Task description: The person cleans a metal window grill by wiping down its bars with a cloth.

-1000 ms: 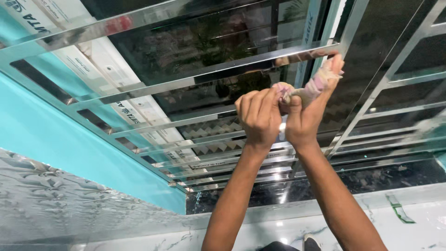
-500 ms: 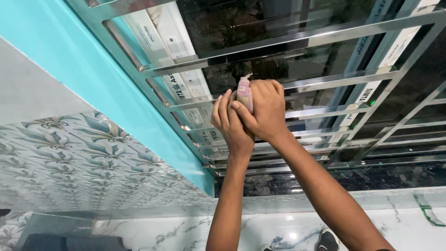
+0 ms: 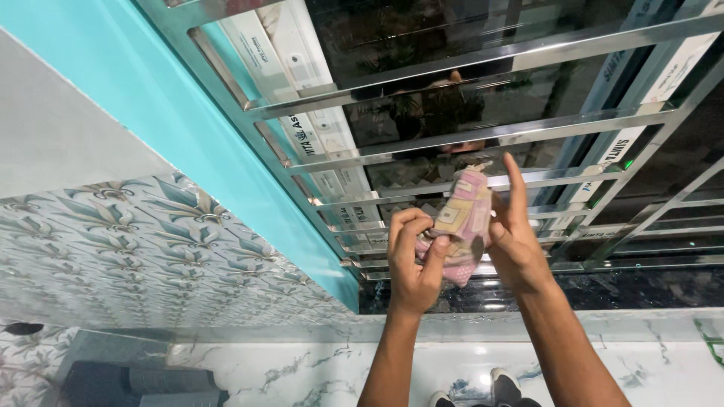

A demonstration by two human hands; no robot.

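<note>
A pink and cream patterned cloth (image 3: 461,221) is bunched between both my hands in front of a shiny steel window grille (image 3: 483,83). My left hand (image 3: 413,260) pinches its lower left edge with curled fingers. On the cloth's right side, my right hand (image 3: 516,237) holds it, with the fingers stretched upward. The cloth is just off the horizontal steel bars (image 3: 422,151); I cannot tell whether it touches them.
Dark glass (image 3: 422,38) lies behind the grille. A turquoise wall strip (image 3: 151,128) and floral patterned tiles (image 3: 136,256) are to the left. Below runs a black stone sill (image 3: 603,290), then white marble floor (image 3: 302,369). My shoes (image 3: 501,388) show at the bottom edge.
My hands have dropped lower and to the right along the grille. The cloth, tightly balled in both fists before, now hangs opened out between them, and my right fingers have straightened.
</note>
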